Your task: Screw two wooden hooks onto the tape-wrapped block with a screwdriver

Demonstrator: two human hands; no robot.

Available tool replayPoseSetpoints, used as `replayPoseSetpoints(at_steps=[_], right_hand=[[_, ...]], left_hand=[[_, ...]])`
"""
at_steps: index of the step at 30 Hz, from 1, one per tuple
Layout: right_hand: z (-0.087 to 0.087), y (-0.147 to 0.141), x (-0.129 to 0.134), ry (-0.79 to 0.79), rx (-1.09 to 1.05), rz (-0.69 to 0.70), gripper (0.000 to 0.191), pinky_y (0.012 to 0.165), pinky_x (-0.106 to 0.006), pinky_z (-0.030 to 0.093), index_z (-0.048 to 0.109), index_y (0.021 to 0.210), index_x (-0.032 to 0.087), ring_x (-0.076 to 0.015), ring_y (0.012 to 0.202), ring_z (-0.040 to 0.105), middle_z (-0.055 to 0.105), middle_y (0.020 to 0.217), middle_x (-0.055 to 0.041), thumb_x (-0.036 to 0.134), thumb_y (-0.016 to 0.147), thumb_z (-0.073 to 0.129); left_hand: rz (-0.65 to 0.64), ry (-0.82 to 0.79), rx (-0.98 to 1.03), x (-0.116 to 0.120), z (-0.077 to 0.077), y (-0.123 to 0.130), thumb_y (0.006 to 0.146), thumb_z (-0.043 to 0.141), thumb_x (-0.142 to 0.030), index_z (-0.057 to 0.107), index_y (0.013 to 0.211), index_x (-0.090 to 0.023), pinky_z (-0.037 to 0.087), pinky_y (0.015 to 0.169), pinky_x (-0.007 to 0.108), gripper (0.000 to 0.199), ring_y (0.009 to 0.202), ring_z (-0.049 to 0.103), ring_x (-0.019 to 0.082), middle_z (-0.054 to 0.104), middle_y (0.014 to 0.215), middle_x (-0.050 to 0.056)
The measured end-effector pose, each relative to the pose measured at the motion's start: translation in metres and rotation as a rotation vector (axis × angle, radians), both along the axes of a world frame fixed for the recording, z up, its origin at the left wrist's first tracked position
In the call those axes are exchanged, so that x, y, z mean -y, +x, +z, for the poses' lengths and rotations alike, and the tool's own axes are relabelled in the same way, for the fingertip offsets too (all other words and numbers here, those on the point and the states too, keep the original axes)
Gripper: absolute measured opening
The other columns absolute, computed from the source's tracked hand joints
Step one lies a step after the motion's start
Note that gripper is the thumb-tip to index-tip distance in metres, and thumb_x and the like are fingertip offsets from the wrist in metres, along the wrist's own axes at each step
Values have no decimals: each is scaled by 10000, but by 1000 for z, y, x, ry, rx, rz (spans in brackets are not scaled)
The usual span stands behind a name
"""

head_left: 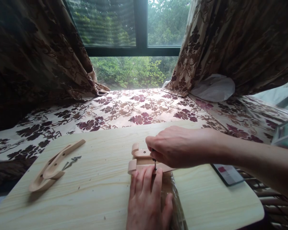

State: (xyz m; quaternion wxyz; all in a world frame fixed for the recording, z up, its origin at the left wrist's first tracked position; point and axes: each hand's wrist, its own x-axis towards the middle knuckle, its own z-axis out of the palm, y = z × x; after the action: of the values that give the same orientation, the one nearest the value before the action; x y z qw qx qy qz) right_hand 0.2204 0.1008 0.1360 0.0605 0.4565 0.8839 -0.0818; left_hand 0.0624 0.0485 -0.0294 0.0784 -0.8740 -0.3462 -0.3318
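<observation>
My right hand [169,145] is closed round a screwdriver [155,163], whose thin shaft points down at the nearer of two curved wooden pieces. That nearer piece [132,166] and the farther one [141,153] lie across a brown board [166,183] partly wrapped in clear plastic. Flat on the board and the near piece's edge rests my left hand [146,195], fingers spread, just below the screwdriver tip. The handle is mostly hidden inside my right fist.
More curved wooden pieces [54,164] lie on the left of the pale wooden table [98,188], beside several screws [72,162]. A phone-like dark-edged device [228,174] sits under my right forearm. Beyond are floral cloth [139,108], curtains and a white bag [214,88].
</observation>
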Motion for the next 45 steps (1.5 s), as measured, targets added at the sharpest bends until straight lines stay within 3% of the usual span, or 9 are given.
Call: replayPoseSetpoints(at_steps=[8, 14, 20, 23, 28, 31, 36, 41, 45], right_hand=[[2, 4, 2, 31, -30, 114, 126, 445, -261, 197, 553, 750, 184, -104, 463, 306, 524, 589, 13, 139, 840, 477], [-19, -6, 7, 117, -92, -13, 127, 459, -277, 185, 508, 789, 189, -113, 470, 258, 562, 619, 0, 186, 881, 420], [-40, -4, 0, 245, -134, -186, 161, 493, -286, 173, 482, 807, 192, -115, 493, 319, 556, 603, -2, 224, 915, 366], [-42, 1, 1, 262, -146, -202, 149, 497, -278, 180, 474, 797, 193, -115, 509, 344, 572, 621, -6, 210, 907, 375], [-42, 5, 9, 239, -197, -258, 164, 494, -268, 190, 470, 797, 198, -113, 503, 360, 578, 622, -1, 221, 919, 362], [-45, 5, 10, 248, -229, -274, 162, 495, -270, 195, 470, 792, 196, -114, 509, 386, 589, 634, -4, 216, 916, 367], [-55, 5, 1, 272, -328, -273, 133, 519, -271, 228, 498, 837, 192, -127, 554, 461, 617, 668, -16, 221, 908, 390], [-64, 8, -7, 206, -451, -327, 101, 541, -254, 279, 468, 796, 199, -128, 571, 466, 603, 662, -3, 262, 875, 467], [-64, 9, -4, 161, -489, -305, 118, 541, -246, 292, 456, 778, 207, -119, 552, 444, 575, 637, 19, 265, 878, 475]], left_hand=[[17, -30, -66, 1, -2, -4, 815, 548, -333, 480, 1282, -157, 414, 981, 423, 503, 1239, 410, 254, 500, 1296, 98], [58, 30, 56, -3, -1, 1, 833, 513, -408, 567, 1172, -196, 452, 926, 379, 403, 1140, 503, 225, 586, 1179, 66], [126, 20, 1, -11, -11, 8, 784, 584, -452, 517, 1234, -218, 479, 946, 418, 511, 1150, 524, 242, 576, 1221, 64], [135, 113, -65, -10, -12, 8, 787, 560, -503, 528, 1220, -184, 516, 903, 443, 539, 1106, 566, 268, 600, 1198, 88], [101, 225, -151, -5, 17, -4, 833, 491, -438, 553, 1163, -119, 563, 790, 370, 463, 1040, 606, 264, 626, 1132, 137], [15, 217, -43, -9, 45, -19, 838, 526, -279, 566, 1104, -183, 514, 892, 355, 285, 1036, 590, 197, 629, 1069, 73], [103, -6, 216, -33, 65, -34, 839, 570, -224, 553, 1076, -256, 489, 850, 255, 239, 997, 567, 119, 599, 1048, 8], [116, -435, 129, -55, 82, -35, 797, 595, -316, 617, 995, -292, 451, 902, 325, 201, 1004, 582, 161, 638, 1044, -27], [34, -738, 133, -86, 110, -31, 873, 475, -378, 631, 927, -266, 425, 862, 251, 199, 931, 592, 115, 664, 959, -62]])
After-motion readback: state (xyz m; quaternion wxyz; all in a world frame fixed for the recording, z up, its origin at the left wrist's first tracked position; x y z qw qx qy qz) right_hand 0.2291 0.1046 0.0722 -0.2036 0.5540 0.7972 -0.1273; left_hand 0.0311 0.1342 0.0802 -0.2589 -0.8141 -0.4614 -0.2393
